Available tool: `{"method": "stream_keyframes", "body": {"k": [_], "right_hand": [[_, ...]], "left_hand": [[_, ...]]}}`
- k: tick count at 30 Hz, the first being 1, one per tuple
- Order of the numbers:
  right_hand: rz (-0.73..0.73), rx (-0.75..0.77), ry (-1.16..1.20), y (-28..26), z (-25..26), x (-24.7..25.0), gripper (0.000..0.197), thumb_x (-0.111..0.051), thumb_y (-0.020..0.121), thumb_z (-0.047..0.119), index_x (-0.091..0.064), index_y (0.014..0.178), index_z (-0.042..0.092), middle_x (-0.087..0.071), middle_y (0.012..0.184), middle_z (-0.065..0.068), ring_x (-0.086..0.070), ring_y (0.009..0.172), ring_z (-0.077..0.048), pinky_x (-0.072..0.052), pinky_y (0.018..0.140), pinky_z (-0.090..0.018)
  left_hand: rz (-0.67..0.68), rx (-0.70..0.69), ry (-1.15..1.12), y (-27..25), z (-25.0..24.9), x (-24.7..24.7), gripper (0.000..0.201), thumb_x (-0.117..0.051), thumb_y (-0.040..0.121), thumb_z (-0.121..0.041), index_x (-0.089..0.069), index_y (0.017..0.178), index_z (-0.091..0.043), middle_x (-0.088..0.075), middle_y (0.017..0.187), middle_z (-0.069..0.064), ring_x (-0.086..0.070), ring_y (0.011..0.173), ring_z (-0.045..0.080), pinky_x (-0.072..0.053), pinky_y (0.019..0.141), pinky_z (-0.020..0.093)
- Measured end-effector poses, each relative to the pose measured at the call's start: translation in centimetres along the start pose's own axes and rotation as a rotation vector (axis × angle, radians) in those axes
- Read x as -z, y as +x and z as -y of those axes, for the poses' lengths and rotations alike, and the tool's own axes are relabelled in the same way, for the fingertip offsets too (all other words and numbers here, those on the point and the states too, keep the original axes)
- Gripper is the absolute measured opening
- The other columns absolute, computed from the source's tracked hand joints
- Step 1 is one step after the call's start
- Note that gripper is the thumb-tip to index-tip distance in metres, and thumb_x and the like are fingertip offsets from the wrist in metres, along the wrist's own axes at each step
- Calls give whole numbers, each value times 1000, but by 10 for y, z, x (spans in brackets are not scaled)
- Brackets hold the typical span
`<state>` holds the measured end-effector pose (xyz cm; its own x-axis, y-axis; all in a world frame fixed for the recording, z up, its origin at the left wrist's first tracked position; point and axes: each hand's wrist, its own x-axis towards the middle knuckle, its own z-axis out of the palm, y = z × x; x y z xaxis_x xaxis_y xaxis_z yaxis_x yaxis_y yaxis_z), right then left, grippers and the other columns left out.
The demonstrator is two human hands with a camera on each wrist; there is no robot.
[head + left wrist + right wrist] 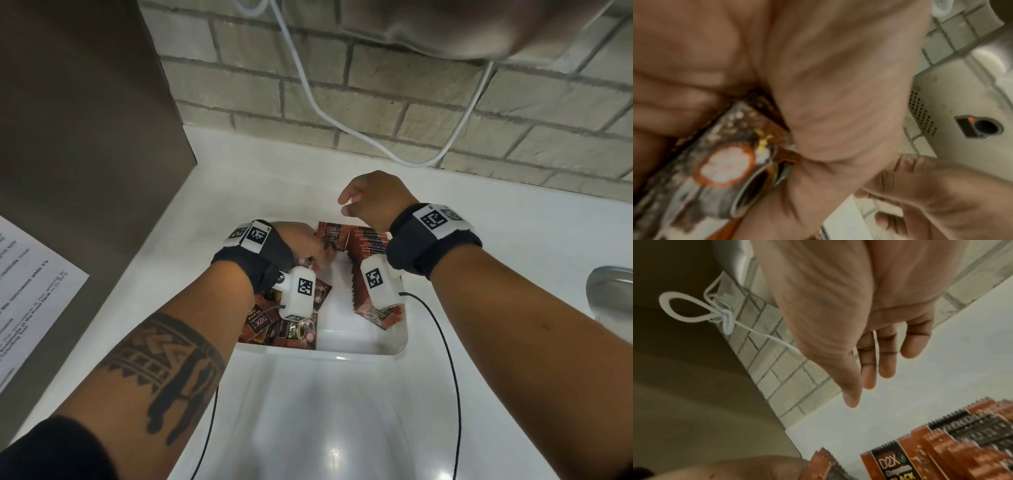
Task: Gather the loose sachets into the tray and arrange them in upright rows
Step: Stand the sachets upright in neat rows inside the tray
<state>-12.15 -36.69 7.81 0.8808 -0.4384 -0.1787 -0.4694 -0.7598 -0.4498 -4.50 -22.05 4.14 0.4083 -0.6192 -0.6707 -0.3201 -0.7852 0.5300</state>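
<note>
A white tray (325, 354) sits on the white counter. Along its right side, red and black sachets stand in an upright row (368, 245), also seen in the right wrist view (972, 433). Several loose sachets (274, 325) lie flat in the tray's near left corner. My left hand (317, 253) reaches into the tray's left side and grips a sachet (725, 164) between thumb and fingers. My right hand (346, 205) hovers above the far end of the upright row. Its fingers (869, 369) are relaxed and hold nothing.
A white cable (308, 96) hangs in a loop against the brick wall behind the counter. A brown panel (85, 120) bounds the left side, with a printed sheet (27, 291) on it. A metal object (613, 291) shows at the right edge.
</note>
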Motion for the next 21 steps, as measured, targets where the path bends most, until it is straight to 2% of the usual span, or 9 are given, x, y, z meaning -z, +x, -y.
{"method": "stream_keyframes", "body": {"k": [1,3,5,7,10,12,14,17,21], "right_hand": [[15,12,14,-4,1,2,15,-71,88,24,-73,103,22,-65,106,6,-60,104,-14,-38,81,-21],[83,33,65,-12,2,4,15,-74,87,28,-73,101,24,-67,102,9,-61,99,-11,-40,75,-22],[169,56,106,-20,5,2,22,-76,84,35,-72,103,25,-68,99,11,-61,93,-8,-42,72,-21],[183,70,156,-23,8,-1,25,-79,81,35,-71,103,25,-71,95,9,-63,90,-8,-46,74,-24],[128,82,285,-25,11,1,23,-82,78,26,-71,98,22,-74,92,1,-69,88,-17,-53,79,-29],[120,98,329,-26,12,5,22,-82,79,21,-71,98,19,-75,91,-1,-69,86,-18,-52,84,-30],[108,113,351,-27,12,8,19,-82,80,18,-72,96,18,-74,88,-1,-66,81,-13,-51,84,-30],[80,118,375,-26,13,10,14,-84,78,16,-75,88,17,-75,84,-4,-65,76,-11,-53,88,-34],[21,98,397,-23,12,12,9,-83,78,17,-76,83,19,-75,79,-6,-63,69,-11,-54,87,-36]], "left_hand": [[-32,-16,-37,-1,4,1,16,-67,91,-14,-64,104,-5,-64,88,7,-61,75,18,-55,71,29],[-57,-60,-201,-3,15,4,28,-70,89,-10,-64,114,-1,-70,103,12,-69,91,24,-59,88,41],[-9,-148,-526,-12,19,5,30,-69,89,-1,-63,118,5,-69,96,15,-70,84,23,-62,79,39],[54,-233,-723,-21,19,7,30,-69,89,3,-63,118,5,-70,91,11,-71,79,19,-62,70,32],[84,-331,-759,-26,21,8,38,-70,89,2,-60,126,2,-70,104,9,-72,94,19,-62,78,34],[108,-367,-762,-29,24,8,40,-68,89,3,-59,127,-1,-71,107,8,-72,98,20,-61,78,34],[100,-398,-761,-30,27,7,40,-67,89,5,-59,127,-3,-74,103,5,-73,96,21,-61,76,34],[9,-420,-725,-30,28,5,40,-71,87,3,-61,125,-2,-72,99,7,-71,91,22,-62,73,34],[-102,-443,-606,-29,29,2,25,-76,87,-17,-67,110,-17,-74,82,-4,-71,78,17,-58,59,30]]}}
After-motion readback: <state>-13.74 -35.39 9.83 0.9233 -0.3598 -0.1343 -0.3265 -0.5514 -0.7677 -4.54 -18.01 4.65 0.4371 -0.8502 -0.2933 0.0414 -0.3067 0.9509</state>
